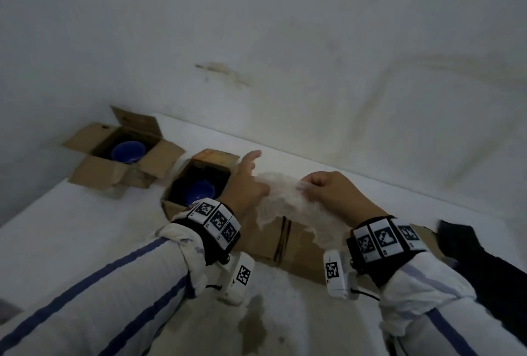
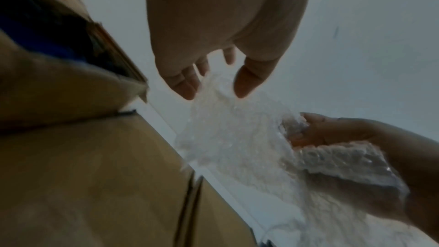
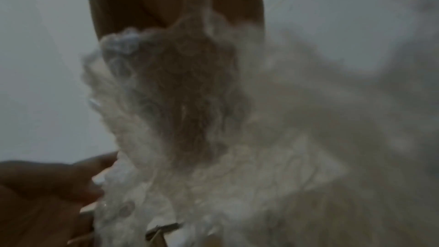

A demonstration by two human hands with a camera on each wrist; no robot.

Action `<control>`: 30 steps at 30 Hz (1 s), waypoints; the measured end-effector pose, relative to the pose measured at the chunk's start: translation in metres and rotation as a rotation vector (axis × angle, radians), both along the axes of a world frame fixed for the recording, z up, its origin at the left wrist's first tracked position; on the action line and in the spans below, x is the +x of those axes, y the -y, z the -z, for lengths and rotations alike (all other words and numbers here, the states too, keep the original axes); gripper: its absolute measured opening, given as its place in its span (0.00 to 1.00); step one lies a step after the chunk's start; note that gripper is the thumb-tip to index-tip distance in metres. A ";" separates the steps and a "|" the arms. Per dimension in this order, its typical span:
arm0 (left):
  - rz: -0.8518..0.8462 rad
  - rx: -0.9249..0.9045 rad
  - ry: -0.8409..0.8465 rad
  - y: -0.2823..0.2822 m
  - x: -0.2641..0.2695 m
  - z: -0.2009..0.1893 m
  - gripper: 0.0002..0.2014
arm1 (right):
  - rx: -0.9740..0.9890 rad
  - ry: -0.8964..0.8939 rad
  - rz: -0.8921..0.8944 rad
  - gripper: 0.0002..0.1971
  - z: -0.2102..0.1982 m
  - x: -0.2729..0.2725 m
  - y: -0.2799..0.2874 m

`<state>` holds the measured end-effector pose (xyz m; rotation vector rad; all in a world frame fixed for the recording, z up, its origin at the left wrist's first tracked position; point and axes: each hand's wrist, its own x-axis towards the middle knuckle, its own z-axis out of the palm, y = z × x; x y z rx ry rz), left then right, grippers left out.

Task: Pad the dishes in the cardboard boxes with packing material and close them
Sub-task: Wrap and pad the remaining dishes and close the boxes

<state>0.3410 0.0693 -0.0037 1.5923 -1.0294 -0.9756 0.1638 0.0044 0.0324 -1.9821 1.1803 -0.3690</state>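
Two open boxes (image 1: 94, 139) (image 1: 214, 159) holding blue bowls (image 1: 128, 151) (image 1: 199, 191) sit left of bubble wrap (image 1: 282, 198) pinched by left hand (image 1: 245, 184) and right hand (image 1: 330, 190).

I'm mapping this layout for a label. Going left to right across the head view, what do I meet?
far cardboard box → nearer cardboard box → left hand → bubble wrap → right hand → black object

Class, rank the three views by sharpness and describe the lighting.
Head view: dim, flat light, sharpest, slight blur on the left hand. Left wrist view: cardboard box smeared, bubble wrap clearer. Right wrist view: blurriest, bubble wrap a grey haze.
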 end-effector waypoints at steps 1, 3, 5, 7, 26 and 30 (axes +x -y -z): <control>0.072 -0.015 0.043 -0.003 0.017 -0.001 0.32 | -0.012 -0.022 -0.031 0.08 0.001 0.019 0.000; 0.184 0.017 0.025 -0.008 0.048 -0.005 0.22 | -0.019 -0.012 -0.054 0.06 0.003 0.056 -0.001; 0.156 0.030 0.110 -0.012 0.076 -0.007 0.09 | -0.006 0.073 -0.022 0.10 0.005 0.091 -0.005; 0.025 -0.005 0.231 -0.014 0.106 -0.006 0.05 | 0.050 0.173 -0.002 0.11 0.006 0.122 -0.008; 0.081 0.273 0.078 -0.008 0.221 0.001 0.08 | 0.441 0.368 0.269 0.05 0.027 0.207 0.011; 0.080 0.315 0.393 -0.006 0.217 0.020 0.06 | 0.239 0.157 0.387 0.11 0.057 0.210 0.011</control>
